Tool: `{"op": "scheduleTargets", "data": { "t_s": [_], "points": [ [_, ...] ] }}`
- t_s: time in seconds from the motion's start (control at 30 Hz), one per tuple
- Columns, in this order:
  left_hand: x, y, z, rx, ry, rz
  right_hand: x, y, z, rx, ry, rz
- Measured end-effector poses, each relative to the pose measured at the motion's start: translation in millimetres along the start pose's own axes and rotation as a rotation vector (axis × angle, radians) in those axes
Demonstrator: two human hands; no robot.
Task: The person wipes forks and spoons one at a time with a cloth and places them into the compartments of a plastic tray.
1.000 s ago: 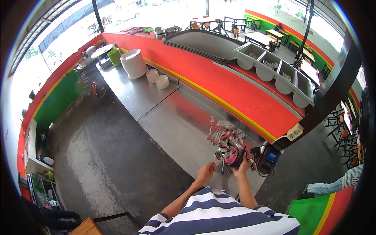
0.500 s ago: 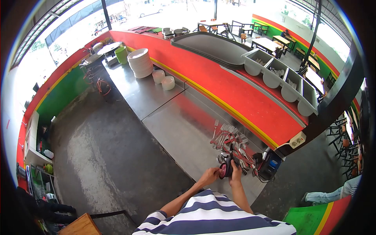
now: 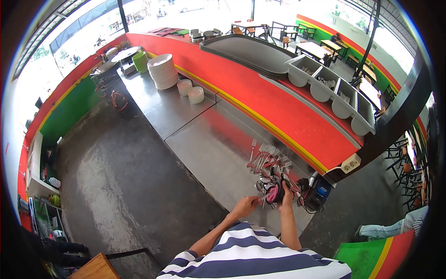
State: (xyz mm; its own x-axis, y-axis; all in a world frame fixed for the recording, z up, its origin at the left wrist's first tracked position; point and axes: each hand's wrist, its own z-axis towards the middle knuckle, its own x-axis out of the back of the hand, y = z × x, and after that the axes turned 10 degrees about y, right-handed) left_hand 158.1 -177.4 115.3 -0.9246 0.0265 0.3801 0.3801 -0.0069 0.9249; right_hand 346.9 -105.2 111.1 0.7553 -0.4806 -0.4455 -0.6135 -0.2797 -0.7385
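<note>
My right hand (image 3: 286,198) grips a pink and black cloth (image 3: 274,192) just above the steel counter (image 3: 209,149). My left hand (image 3: 245,205) pinches the handle of a metal utensil (image 3: 263,197) whose other end goes into the cloth. Both hands sit close together at the counter's near end. Right behind them lies a pile of forks and spoons (image 3: 269,162) spread on the steel.
A stack of white plates (image 3: 162,70) and small bowls (image 3: 190,91) stand far down the counter. Grey trays (image 3: 246,51) and a grey cutlery bin (image 3: 332,93) sit on the red ledge. A power strip (image 3: 349,163) and a blue device (image 3: 320,190) are to my right.
My hands parted slightly: the left drew back toward me with the utensil handle while the right kept the cloth around its far end. The view shifted a little.
</note>
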Motion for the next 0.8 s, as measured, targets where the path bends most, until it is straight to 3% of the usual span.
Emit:
{"op": "scheduleTargets", "data": {
  "t_s": [0.3,0.4,0.5,0.6,0.7,0.8],
  "points": [
    [-5.5,-20.3,0.0,-0.007,0.112,-0.05,23.2,-1.9,30.2,-0.032,-0.064,0.277],
    [-5.4,-17.3,1.0,0.15,0.106,-0.241,20.9,-5.2,22.9,-0.054,-0.066,0.306],
    [-10.2,-22.3,5.1,0.299,-0.002,-0.706,26.6,6.3,13.4,-0.067,-0.298,0.099],
    [-11.1,-18.8,5.4,0.589,-0.172,-0.946,5.3,7.7,-33.2,-0.094,-0.559,-0.071],
    [-7.4,-0.1,-2.3,0.675,-0.165,-0.865,2.8,23.5,-40.7,-0.072,-0.46,-0.169],
    [-14.6,-1.8,-6.7,0.578,-0.09,-0.764,3.4,23.6,-39.9,-0.057,-0.389,-0.168]
  ]
}}
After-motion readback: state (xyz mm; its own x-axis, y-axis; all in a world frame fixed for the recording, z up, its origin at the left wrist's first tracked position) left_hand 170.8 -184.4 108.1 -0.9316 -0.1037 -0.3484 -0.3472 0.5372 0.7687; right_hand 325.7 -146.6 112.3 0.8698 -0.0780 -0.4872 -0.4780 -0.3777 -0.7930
